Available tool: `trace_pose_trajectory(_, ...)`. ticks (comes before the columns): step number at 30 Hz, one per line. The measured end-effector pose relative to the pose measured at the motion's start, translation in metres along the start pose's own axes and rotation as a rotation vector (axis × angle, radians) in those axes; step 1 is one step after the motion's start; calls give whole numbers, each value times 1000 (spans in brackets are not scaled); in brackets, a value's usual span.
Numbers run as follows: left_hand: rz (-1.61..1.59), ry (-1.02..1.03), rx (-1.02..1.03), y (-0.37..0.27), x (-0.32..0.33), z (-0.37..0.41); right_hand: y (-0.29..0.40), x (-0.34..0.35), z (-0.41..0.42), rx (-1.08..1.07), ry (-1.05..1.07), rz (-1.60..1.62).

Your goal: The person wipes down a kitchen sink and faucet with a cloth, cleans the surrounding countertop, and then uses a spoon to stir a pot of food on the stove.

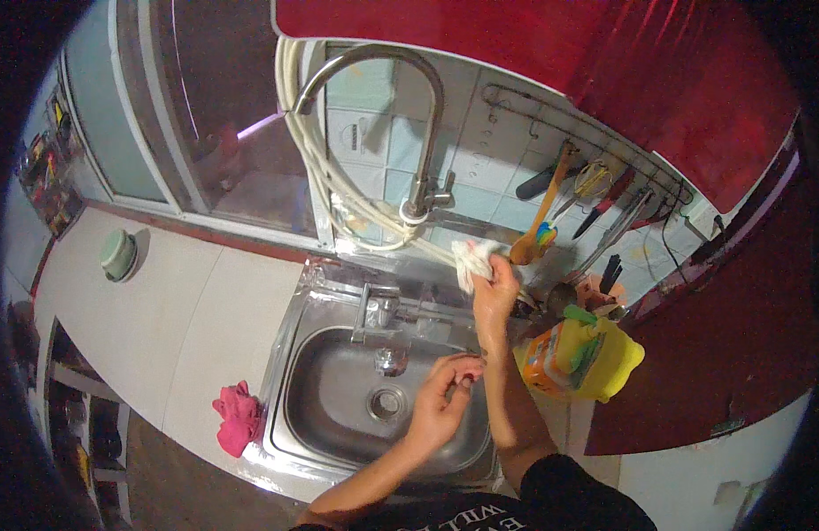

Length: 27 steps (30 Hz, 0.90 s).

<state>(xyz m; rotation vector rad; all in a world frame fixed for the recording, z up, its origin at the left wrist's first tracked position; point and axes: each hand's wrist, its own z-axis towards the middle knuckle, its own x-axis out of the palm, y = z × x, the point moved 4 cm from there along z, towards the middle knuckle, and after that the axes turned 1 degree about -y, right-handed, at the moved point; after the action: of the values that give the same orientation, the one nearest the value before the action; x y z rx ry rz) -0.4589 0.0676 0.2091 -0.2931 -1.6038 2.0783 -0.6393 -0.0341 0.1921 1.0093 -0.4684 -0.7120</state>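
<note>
My right hand [501,284] grips a crumpled white cloth [468,262] beyond the sink's back right corner, close to the tiled wall. Over the right part of the stainless steel sink [330,391] is my left hand [443,398], its fingers curled by my right forearm; whether something small is in them cannot be made out. A chrome tap [383,312] sits at the sink's back edge, and the drain [387,402] lies uncovered in the basin. Behind it rises a tall gooseneck faucet [436,113] with cream hoses [316,166] looped beside it.
A pink cloth [237,418] lies at the sink's left rim. To the right stands a yellow jug [582,358] with a green handle. A wooden spoon [532,242], a whisk [590,179] and other utensils hang from a wall rail [582,126]. A green pot [119,255] stands far left.
</note>
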Motion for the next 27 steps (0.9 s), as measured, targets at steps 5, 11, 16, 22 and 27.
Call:
trace_pose_trajectory(5,332,-266,252,-48,-23,2,88,-8,-67,266,183,70)
trace_pose_trajectory(11,189,-364,263,-81,-66,2,151,16,-110,-112,639,-29)
trace_pose_trajectory(16,12,-476,145,-69,-127,6,172,48,-110,-322,851,-125)
trace_pose_trajectory(22,-136,-683,-55,12,-216,73,82,56,-59,222,674,-97)
trace_pose_trajectory(27,218,-603,17,74,-205,139,-52,56,-28,846,522,521)
